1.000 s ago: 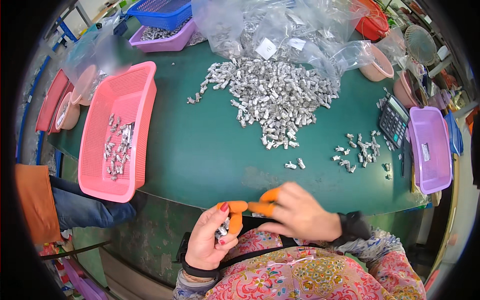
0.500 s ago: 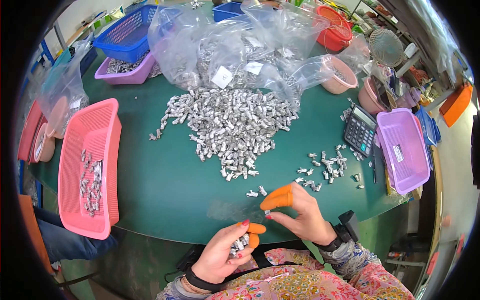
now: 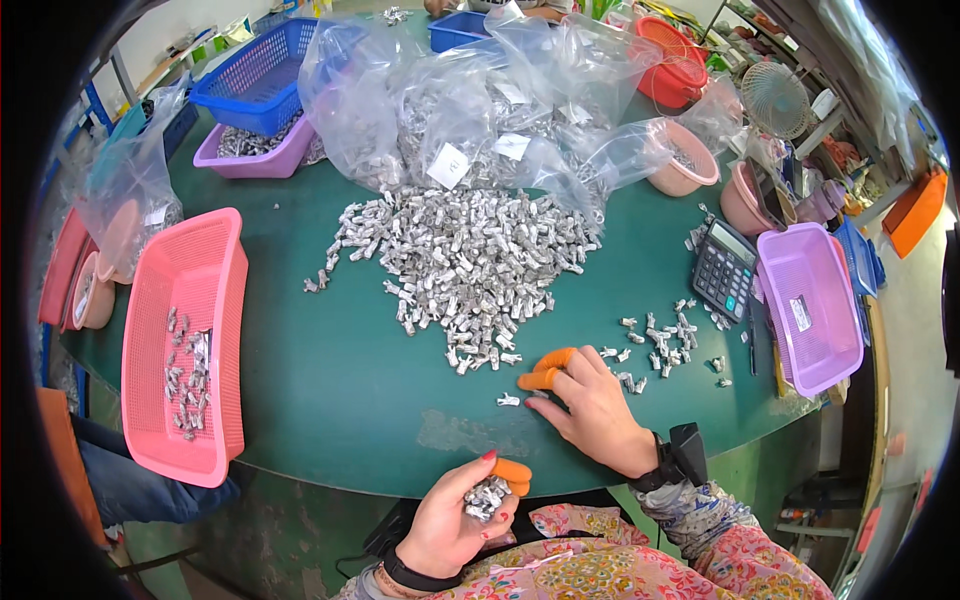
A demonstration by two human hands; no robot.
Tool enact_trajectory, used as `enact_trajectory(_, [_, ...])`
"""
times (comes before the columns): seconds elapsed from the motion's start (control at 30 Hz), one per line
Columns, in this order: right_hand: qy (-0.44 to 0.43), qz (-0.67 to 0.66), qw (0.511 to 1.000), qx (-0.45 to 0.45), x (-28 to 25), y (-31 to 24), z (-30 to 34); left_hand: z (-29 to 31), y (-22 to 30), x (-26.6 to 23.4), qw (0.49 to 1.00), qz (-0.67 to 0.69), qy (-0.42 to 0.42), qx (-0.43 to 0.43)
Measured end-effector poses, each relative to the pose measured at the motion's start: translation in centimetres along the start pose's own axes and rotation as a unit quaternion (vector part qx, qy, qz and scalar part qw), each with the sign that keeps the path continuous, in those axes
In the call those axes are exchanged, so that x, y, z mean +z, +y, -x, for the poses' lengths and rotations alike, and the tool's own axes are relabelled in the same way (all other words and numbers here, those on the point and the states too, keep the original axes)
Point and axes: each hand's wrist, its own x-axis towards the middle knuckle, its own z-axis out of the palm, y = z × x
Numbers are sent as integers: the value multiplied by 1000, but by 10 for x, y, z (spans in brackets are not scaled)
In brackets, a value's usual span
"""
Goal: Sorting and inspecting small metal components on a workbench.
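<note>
My left hand (image 3: 452,522) is curled, palm up, around a clump of small silver metal parts (image 3: 486,498), at the near edge of the green table. Orange finger covers are on fingertips of both hands. On the table to the right, my right hand (image 3: 598,420) has thumb and covered fingers closing on one small silver metal part (image 3: 538,394), mostly hidden by the fingers. Beside it lies another loose part (image 3: 508,399). A large heap of the same silver parts (image 3: 470,260) spreads beyond my hands, and a looser group (image 3: 668,345) lies to the right.
A pink basket (image 3: 235,330) with some parts stands left. Clear plastic bags (image 3: 350,130) of parts line the back, beside a blue basket (image 3: 215,98). At right are a calculator (image 3: 722,268), a purple basket (image 3: 845,368) and a pink bowl (image 3: 672,184). Another person sits at far back.
My right hand has moved away from the left hand, forward and down to the table, onto a loose part. The left hand has turned slightly, showing more of the held parts.
</note>
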Motion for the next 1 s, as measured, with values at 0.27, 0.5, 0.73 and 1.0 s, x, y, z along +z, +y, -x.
enact_trajectory(0.27, [180, -45, 966, 178, -106, 65, -65, 2, -1, -10, 998, 25, 16, 51])
enact_trajectory(0.5, [208, 57, 975, 57, -123, 81, -94, 1, -5, -2, 994, 11, 90, 62])
enact_trajectory(0.73, [383, 99, 918, 37, -208, 94, -203, 17, -8, 3, 996, 0, 55, 74])
enact_trajectory(1.0, [52, -95, 993, -47, -65, -18, -58, 17, 11, 2, 992, -65, 37, 104])
